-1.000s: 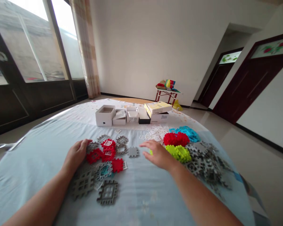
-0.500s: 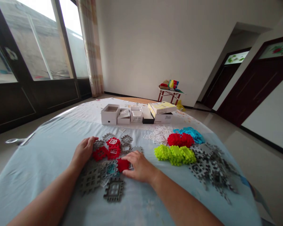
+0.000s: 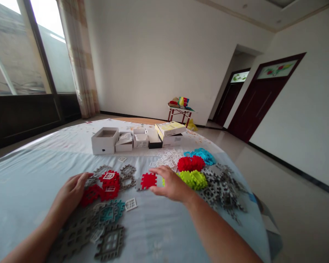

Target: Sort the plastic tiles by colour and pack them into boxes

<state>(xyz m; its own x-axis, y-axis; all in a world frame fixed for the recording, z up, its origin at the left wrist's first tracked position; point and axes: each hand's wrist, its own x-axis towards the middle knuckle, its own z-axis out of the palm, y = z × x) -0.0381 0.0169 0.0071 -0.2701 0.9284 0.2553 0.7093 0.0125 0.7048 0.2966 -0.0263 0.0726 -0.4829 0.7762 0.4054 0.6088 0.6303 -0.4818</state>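
My right hand (image 3: 171,184) has its thumb and fingers at the right edge of a solid red interlocking tile (image 3: 148,180), gripping it just above the cloth; a grey tile (image 3: 138,185) shows beside it. My left hand (image 3: 72,191) lies with fingers stretched out at the left side of a loose group, its fingertips by grey frame tiles. In that group are red tiles (image 3: 109,184) with white window inserts, a teal tile (image 3: 106,213), grey frame tiles (image 3: 110,241) and a white window piece (image 3: 131,204).
To the right are piles of lime green tiles (image 3: 193,179), red tiles (image 3: 191,163), blue tiles (image 3: 204,156), grey tiles (image 3: 222,186) and white window pieces (image 3: 170,157). Open white boxes (image 3: 105,142) line the back of the cloth-covered table (image 3: 148,230).
My right hand has moved the red tile out of the loose group, away and to the right. My left hand stays by the group. The view has turned rightward.
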